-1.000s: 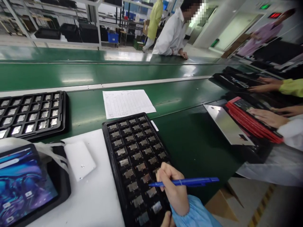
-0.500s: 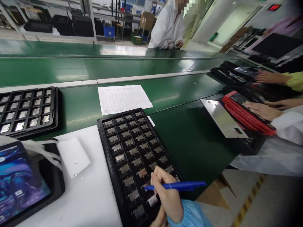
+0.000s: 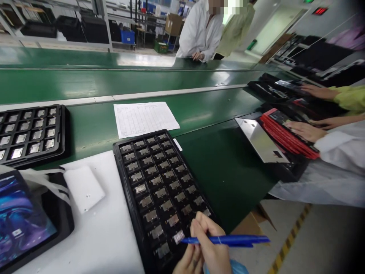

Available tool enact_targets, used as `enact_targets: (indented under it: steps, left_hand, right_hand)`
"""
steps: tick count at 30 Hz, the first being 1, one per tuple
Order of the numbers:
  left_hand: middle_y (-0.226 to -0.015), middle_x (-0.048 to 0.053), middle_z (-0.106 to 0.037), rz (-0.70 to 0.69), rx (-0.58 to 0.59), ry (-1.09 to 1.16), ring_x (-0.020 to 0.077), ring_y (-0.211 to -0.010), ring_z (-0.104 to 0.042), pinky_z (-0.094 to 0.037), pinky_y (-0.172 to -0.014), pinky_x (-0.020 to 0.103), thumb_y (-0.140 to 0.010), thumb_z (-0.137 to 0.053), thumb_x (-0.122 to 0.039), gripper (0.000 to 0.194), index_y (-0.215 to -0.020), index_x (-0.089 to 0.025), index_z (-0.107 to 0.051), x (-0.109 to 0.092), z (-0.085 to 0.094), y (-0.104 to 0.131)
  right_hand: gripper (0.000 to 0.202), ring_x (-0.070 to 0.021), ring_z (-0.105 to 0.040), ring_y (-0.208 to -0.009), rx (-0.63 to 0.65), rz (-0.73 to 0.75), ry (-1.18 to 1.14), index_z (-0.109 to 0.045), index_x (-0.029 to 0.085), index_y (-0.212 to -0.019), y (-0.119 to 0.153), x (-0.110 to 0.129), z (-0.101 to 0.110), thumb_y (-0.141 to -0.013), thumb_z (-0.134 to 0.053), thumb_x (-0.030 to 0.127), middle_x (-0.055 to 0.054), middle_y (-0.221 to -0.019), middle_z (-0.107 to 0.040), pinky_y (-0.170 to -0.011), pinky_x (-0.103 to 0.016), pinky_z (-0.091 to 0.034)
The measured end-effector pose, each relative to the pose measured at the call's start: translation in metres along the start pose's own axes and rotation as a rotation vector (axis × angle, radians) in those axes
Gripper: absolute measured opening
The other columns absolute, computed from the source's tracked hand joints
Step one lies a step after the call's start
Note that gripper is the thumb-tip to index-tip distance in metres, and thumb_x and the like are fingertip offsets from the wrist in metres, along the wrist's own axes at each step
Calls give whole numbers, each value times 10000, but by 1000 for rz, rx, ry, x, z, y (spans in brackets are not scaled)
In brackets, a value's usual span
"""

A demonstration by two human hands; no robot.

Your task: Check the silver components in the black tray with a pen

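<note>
1. Far left, at 9 o'clock, sits a black tray of small metal parts (image 3: pixel 28 133), and below it, at 8 o'clock, a tablet (image 3: pixel 23 220) with a blue screen lit up, lying on the white mat (image 3: pixel 114 236).
2. Just right of the tablet is a white card (image 3: pixel 84 188).
3. Middle of the view: a second parts tray (image 3: pixel 159 190), long and black, with a paper sheet (image 3: pixel 144 118) at its 12 o'clock.
4. Left hand (image 3: pixel 188 262) peeks in at 6 o'clock, fingers at the tray's near edge; can't tell if it's gripping anything.
5. Right hand (image 3: pixel 211 247) is wrapped around a blue pen (image 3: pixel 228 240), tip on a part in the tray's near rows.
6. At 3 o'clock, another person's hand (image 3: pixel 303 131) rests on a red bundle (image 3: pixel 285 135).
</note>
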State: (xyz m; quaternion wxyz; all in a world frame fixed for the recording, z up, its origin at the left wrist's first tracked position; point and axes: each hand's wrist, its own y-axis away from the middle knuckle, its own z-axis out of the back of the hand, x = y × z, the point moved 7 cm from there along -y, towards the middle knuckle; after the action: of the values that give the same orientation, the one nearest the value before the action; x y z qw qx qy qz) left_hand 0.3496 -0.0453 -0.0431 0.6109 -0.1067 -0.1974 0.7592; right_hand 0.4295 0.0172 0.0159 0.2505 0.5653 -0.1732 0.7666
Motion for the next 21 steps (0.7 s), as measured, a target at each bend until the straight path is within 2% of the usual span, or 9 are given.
enact_targets:
  steps: [3, 6, 10, 15, 18, 21]
  left_hand:
    - [-1314, -112, -478, 18, -37, -171, 120, -1253, -384, -318, -1031, 231, -912, -344, -301, 343, -1113, -342, -619, 9, 6, -3]
    - [-1343, -87, -449, 31, 7, -257, 118, -1278, -355, -330, -1011, 202, -891, -325, -323, 383, -1183, -314, -573, 13, 5, -6]
    - [-1304, -86, -487, -32, 5, -284, 102, -1238, -405, -406, -930, 148, -867, -319, -272, 402, -1166, -301, -587, 11, 8, -7]
    - [-1295, -75, -497, -91, 16, -315, 115, -1217, -429, -437, -900, 185, -836, -328, -239, 418, -1133, -322, -609, 12, 10, -7]
    - [-1314, -77, -481, -74, 10, -311, 110, -1227, -423, -380, -976, 214, -841, -321, -247, 427, -1168, -321, -586, 11, 6, -4]
    - [-1342, -61, -451, -54, -7, -302, 164, -1283, -355, -257, -1079, 327, -840, -320, -261, 442, -1214, -306, -551, 10, 2, -1]
  right_hand:
    - [427, -110, -380, -444, -109, 34, -103, -305, 212, -547, -8, -1, 21, -919, -479, 328, 44, -493, -356, -438, -236, -332]
    - [430, -104, -368, -416, -158, 78, -107, -299, 216, -546, -19, -4, 33, -916, -485, 335, 53, -471, -353, -422, -235, -318]
    - [444, -99, -353, -400, -115, 79, -23, -308, 218, -528, -27, -13, 26, -908, -464, 384, 52, -461, -351, -403, -231, -313]
    - [433, -100, -346, -414, -92, 87, 22, -290, 216, -523, -23, -14, 18, -909, -434, 350, 45, -476, -356, -423, -243, -310]
    - [423, -107, -351, -440, -82, 100, 54, -280, 214, -515, -23, -11, 16, -893, -439, 315, 42, -482, -347, -453, -255, -306]
    - [415, -110, -347, -444, -72, 110, 75, -279, 212, -505, -24, -11, 14, -884, -432, 286, 38, -481, -344, -457, -258, -294]
